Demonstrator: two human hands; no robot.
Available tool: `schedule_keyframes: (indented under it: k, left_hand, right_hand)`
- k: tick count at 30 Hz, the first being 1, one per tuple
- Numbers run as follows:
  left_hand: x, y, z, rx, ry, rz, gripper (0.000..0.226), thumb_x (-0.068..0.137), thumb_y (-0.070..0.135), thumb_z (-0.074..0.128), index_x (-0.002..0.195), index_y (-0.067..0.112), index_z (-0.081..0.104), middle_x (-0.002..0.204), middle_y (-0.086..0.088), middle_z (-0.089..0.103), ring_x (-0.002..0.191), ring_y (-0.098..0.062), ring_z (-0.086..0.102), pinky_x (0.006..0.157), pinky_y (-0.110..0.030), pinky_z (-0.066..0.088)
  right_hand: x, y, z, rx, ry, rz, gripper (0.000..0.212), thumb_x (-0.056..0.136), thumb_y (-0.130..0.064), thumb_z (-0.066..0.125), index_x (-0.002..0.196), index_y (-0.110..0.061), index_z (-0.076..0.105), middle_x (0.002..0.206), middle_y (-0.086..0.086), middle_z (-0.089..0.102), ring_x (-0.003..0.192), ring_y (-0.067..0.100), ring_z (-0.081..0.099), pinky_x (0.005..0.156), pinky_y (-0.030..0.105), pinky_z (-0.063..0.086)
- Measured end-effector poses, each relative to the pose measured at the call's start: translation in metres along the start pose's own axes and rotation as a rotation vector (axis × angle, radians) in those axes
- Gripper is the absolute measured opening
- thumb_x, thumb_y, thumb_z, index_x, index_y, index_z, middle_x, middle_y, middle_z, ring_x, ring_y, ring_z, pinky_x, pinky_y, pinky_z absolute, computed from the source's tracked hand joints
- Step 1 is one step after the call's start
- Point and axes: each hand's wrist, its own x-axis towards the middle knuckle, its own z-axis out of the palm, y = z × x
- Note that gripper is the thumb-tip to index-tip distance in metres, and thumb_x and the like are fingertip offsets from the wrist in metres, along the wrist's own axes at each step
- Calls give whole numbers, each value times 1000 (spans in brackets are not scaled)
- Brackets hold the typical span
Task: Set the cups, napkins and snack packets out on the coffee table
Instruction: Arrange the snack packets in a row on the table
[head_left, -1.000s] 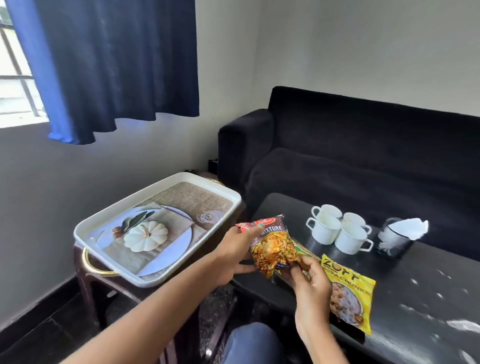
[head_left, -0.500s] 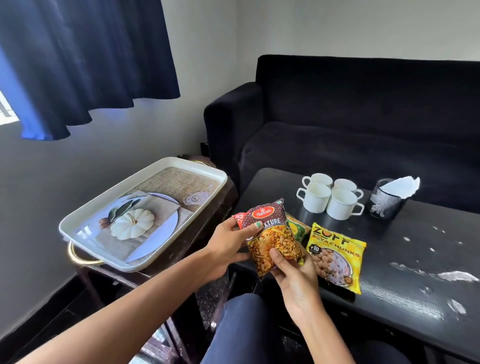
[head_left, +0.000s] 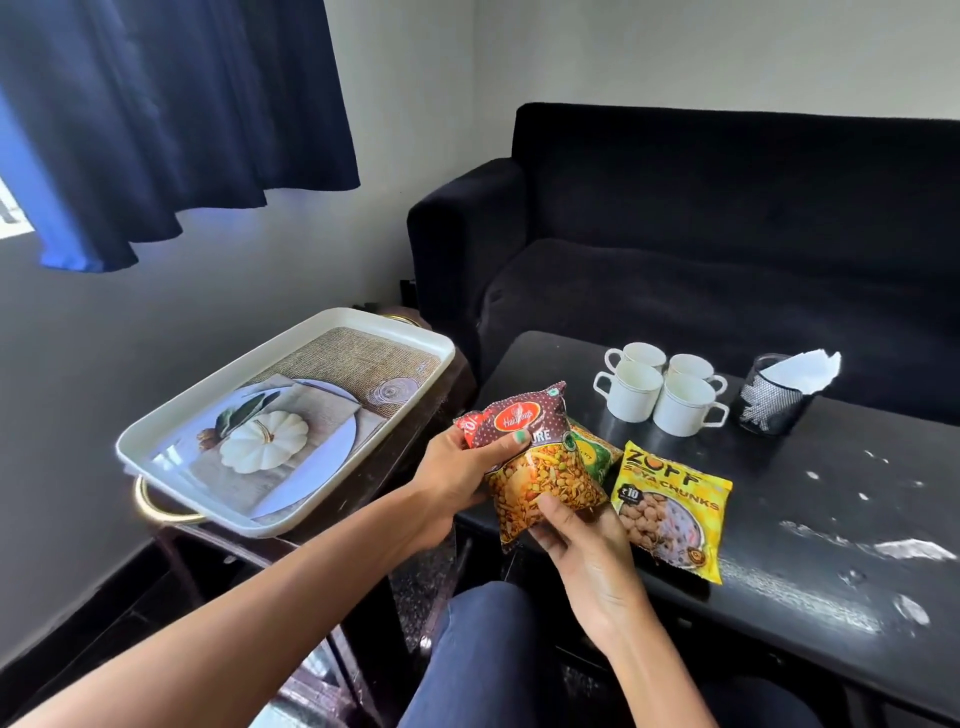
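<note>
Moved: mixture packet (head_left: 540, 467) barely shifted, yellow packet (head_left: 672, 506) unchanged.
Hands: left hand (head_left: 457, 478) and right hand (head_left: 587, 551) both grasp mixture packet over bench (head_left: 831, 519) near edge.
Room: bare bench right of yellow packet; cups (head_left: 657, 395) behind.

— What is carried by the black coffee table (head_left: 810, 525)?

— Four white cups (head_left: 661, 395) are clustered near its far edge, touching one another. Just beside them, to the right, a dark holder (head_left: 769, 402) with white napkins (head_left: 805, 370) is placed. A yellow snack packet (head_left: 672, 512) is laid flat near the front edge. White scuffs are seen on the tabletop.

— And the side table (head_left: 363, 499) to the left?

— A white tray (head_left: 291, 415) with a printed pumpkin picture is set on it.
</note>
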Motion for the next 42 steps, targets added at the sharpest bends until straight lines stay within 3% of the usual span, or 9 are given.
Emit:
schedule_keyframes:
  k: [6, 11, 15, 18, 21, 28, 32, 36, 42]
  left_hand:
    - [-5, 2, 5, 79, -50, 23, 38, 73, 37, 78, 105, 20, 66, 96, -1, 76, 86, -17, 73, 68, -32, 58]
    - [-8, 4, 10, 48, -29, 4, 28, 90, 44, 58, 105, 21, 66, 97, -1, 75, 92, -19, 71, 84, -40, 55]
    - [-5, 8, 1, 39, 97, 87, 15, 92, 30, 61, 92, 17, 69, 84, -3, 76, 71, -14, 72, 57, -24, 56]
    - [-5, 6, -2, 76, 119, 122, 15, 92, 28, 61, 87, 16, 70, 82, -3, 76, 69, -15, 72, 55, -23, 55]
    - [-5, 6, 0, 112, 95, 145, 17, 92, 30, 60, 91, 16, 70, 85, -4, 76, 72, -15, 73, 58, -23, 55]
    - [-10, 9, 6, 147, -46, 70, 29, 90, 40, 60, 103, 15, 69, 92, -5, 76, 81, -18, 73, 58, -26, 56]
    - [-12, 9, 7, 136, -49, 68, 27, 92, 34, 58, 109, 14, 67, 98, -8, 75, 86, -23, 73, 66, -32, 60]
    - [-15, 8, 11, 183, -109, 78, 26, 92, 33, 59, 107, 14, 67, 96, -6, 75, 79, -18, 73, 59, -27, 56]
    - [-20, 10, 21, 202, -240, 44, 27, 90, 42, 58, 108, 24, 67, 100, -1, 75, 92, -17, 72, 75, -32, 59]
  right_hand:
    - [1, -4, -7, -22, 105, -61, 46, 61, -11, 75, 104, -10, 62, 96, 9, 74, 88, 25, 71, 64, 29, 57]
    - [-3, -1, -6, -126, 166, -150, 43, 59, -20, 79, 99, -12, 65, 95, 7, 75, 87, 23, 71, 66, 29, 57]
    - [-14, 0, 4, -714, 191, -391, 54, 69, -43, 74, 119, -35, 56, 123, -12, 60, 113, 1, 56, 93, 23, 45]
    - [-16, 0, 7, -1045, 124, -657, 66, 80, -36, 68, 139, -32, 38, 146, -12, 38, 135, 0, 33, 107, 22, 30]
    - [-15, 1, 8, -1171, -11, -669, 65, 89, -32, 57, 145, -36, 23, 155, -17, 18, 141, -6, 14, 112, 10, 15]
    - [-10, 3, -5, -1088, -23, -541, 57, 94, -20, 53, 139, -40, 24, 150, -19, 24, 131, -22, 17, 103, -3, 18]
    - [-11, -4, -1, -688, 0, -394, 45, 87, -35, 63, 127, -45, 45, 132, -22, 50, 119, -9, 48, 88, 11, 46]
    - [-7, -13, 2, -443, 108, -261, 50, 74, -52, 66, 119, -32, 56, 113, -7, 68, 105, 7, 64, 78, 21, 54]
    - [-11, -25, 1, -264, 249, -194, 21, 79, -20, 72, 98, -11, 70, 90, 5, 76, 83, 20, 73, 63, 31, 58]
